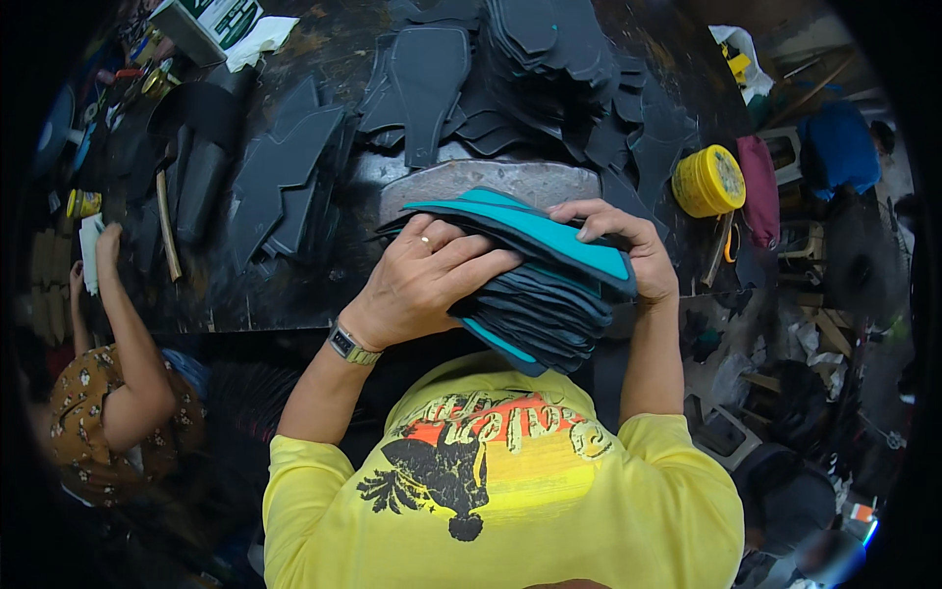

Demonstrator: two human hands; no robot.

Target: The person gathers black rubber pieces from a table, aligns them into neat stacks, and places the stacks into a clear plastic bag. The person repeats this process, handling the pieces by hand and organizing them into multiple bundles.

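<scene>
Between my hands is a thick stack of dark, flat cut pieces (549, 304), some with a teal face or edge. A few upper teal-faced pieces (569, 240) are fanned apart from the rest. My left hand (422, 275), with a ring and a wristwatch, closes on the stack's left side, fingers over the upper pieces. My right hand (628, 245) grips the right end, thumb and fingers round the top pieces. Behind the stack lies a worn grey slab (491, 180), partly covered by it. The undersides of both hands are hidden.
Piles of dark cut pieces (549, 59) cover the far table, with more (289, 177) at left. A hammer (167, 226) lies left of these. A yellow tub (708, 182) stands at the right edge. At far left, another person (128, 393) holds something white (91, 253).
</scene>
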